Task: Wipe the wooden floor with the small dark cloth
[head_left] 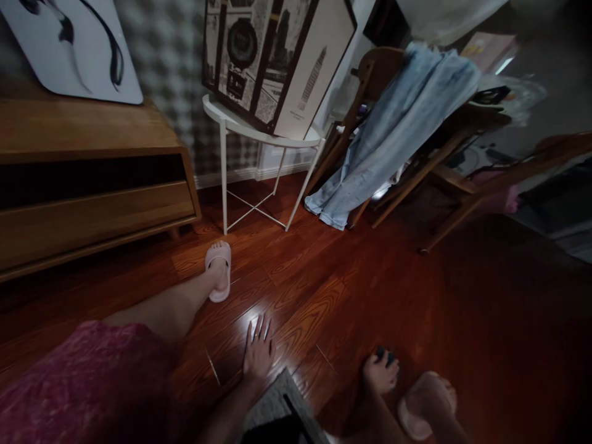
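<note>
My left hand (259, 351) is stretched out above the wooden floor (305, 296), its fingers apart and nothing in it. To the right, my right hand (381, 371) has its fingers wrapped round a small dark object (385, 355), too small to name. Between my forearms, at the bottom edge, lies a grey item (272, 407) with a black part on it. A foot in a pale pink slipper (219, 271) rests on the floor up and left of my left hand. Another slippered foot (419, 407) is just right of my right hand.
A wooden cabinet (92, 216) stands at the left. A white round side table (224, 172) holds a patterned box (263, 55). Jeans (383, 135) hang over a wooden chair (370, 68) at the upper right, with another chair (448, 228) beyond.
</note>
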### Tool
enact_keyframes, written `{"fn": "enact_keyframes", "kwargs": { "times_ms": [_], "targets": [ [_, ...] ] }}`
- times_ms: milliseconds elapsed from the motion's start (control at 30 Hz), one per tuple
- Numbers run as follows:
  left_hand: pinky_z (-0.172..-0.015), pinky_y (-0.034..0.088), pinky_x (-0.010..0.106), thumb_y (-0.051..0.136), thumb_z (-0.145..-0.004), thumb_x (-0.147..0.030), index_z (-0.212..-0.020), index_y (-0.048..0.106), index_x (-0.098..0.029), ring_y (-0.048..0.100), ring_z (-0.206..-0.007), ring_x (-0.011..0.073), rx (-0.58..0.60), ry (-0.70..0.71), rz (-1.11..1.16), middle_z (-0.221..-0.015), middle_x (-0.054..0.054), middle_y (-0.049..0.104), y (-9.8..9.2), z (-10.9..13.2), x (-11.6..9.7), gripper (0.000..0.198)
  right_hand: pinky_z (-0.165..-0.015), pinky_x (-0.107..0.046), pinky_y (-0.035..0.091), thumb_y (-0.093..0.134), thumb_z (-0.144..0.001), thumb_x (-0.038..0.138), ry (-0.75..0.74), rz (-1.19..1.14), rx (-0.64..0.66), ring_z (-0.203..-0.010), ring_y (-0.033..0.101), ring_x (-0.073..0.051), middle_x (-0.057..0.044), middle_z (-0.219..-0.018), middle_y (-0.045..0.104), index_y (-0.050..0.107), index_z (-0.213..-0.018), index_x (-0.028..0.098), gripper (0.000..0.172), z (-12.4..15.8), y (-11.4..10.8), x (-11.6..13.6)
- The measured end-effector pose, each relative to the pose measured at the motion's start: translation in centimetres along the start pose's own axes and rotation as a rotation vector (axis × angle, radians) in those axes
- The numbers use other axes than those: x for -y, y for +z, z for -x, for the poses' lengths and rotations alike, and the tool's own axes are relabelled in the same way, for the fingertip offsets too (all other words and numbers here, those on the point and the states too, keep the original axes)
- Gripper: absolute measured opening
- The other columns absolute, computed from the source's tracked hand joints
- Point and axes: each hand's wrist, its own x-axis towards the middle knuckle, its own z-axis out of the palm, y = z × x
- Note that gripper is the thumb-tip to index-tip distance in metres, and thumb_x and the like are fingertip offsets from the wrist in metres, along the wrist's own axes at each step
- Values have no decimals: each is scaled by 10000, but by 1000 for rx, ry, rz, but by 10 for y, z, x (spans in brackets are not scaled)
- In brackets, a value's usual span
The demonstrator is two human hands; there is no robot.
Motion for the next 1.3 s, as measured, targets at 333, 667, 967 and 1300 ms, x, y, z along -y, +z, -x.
{"fn": "enact_keyframes", "kwargs": {
  "times_ms": [333, 667, 967, 1300],
  "targets": [
    [-1289, 190, 545, 378, -928, -243, -1596, 51, -252, 209, -1557, 231, 34, 29, 31, -1671, 58, 264, 2, 0, 6, 744, -1095, -659, 300, 292, -966, 297, -161, -161, 122, -1499, 257, -374, -240, -1631, 282, 396, -1548, 164, 607, 17, 44, 237],
    [-1288, 165, 589, 353, -957, -283, -1586, 180, -203, 162, -1568, 248, 152, 31, 41, -1679, 97, 227, 6, 0, 10, 657, -1230, -406, 164, 437, -990, 319, -1149, -351, 513, -1541, 172, -183, -31, -1686, 238, 390, -1549, 293, 562, 126, 42, 349],
    [-1286, 171, 570, 335, -964, -240, -1592, 95, -233, 148, -1571, 235, 91, 50, 50, -1689, 75, 220, -10, -2, 8, 673, -1182, -413, 293, 373, -984, 296, -804, -160, 349, -1483, 311, -203, -39, -1631, 368, 464, -1511, 285, 535, 8, 26, 136],
    [-1296, 116, 545, 326, -972, -273, -1591, 107, -243, 141, -1574, 242, 201, 10, 41, -1694, 52, 201, -15, -5, 8, 657, -1098, -630, 320, 222, -984, 306, -37, -109, 18, -1456, 337, -350, -233, -1603, 339, 310, -1587, 173, 624, 22, 4, 30]
  ]
}}
